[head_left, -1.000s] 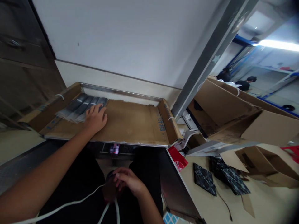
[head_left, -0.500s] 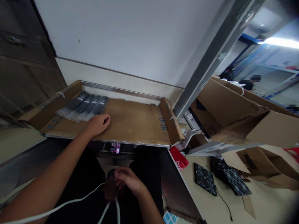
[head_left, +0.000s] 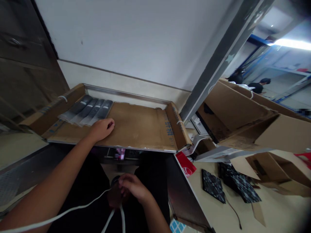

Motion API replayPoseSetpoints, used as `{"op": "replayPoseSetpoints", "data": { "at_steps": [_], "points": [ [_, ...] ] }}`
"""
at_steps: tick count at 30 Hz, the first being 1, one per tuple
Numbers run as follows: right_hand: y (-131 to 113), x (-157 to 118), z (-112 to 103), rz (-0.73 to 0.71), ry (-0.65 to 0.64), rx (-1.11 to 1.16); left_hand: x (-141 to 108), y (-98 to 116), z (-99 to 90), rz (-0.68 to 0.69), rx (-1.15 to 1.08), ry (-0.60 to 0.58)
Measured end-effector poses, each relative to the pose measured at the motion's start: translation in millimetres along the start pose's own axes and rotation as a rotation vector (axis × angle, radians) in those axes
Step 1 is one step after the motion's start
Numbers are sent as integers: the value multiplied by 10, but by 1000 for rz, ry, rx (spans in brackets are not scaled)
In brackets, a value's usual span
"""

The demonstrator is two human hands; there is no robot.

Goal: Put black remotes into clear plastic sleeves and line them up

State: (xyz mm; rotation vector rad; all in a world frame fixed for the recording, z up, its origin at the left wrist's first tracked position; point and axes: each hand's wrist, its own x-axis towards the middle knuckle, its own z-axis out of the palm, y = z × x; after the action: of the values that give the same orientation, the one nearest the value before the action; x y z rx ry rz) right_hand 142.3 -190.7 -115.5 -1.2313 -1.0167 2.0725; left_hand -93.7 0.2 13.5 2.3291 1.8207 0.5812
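My left hand [head_left: 105,128] rests on the brown cardboard tray [head_left: 141,126], its fingers curled inward and nothing visible in them. Just beyond it, several dark items in clear plastic sleeves [head_left: 93,110] lie side by side at the tray's left. Low over my lap, my right hand [head_left: 132,186] has bent fingers around or against a dark reddish object [head_left: 114,196], too dim to make out. White cords [head_left: 80,207] run near that object.
At the right stand open cardboard boxes [head_left: 245,113] and a grey metal post [head_left: 218,64]. Black patterned packages [head_left: 213,186] and a red packet [head_left: 186,165] lie lower right. Two people [head_left: 259,86] are in the far background.
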Motion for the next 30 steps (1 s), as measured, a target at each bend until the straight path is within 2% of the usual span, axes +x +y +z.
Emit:
{"op": "replayPoseSetpoints", "data": {
  "at_steps": [30],
  "points": [
    [9, 14, 25, 9, 16, -76, 9, -18, 12, -3, -22, -1]
  ]
}}
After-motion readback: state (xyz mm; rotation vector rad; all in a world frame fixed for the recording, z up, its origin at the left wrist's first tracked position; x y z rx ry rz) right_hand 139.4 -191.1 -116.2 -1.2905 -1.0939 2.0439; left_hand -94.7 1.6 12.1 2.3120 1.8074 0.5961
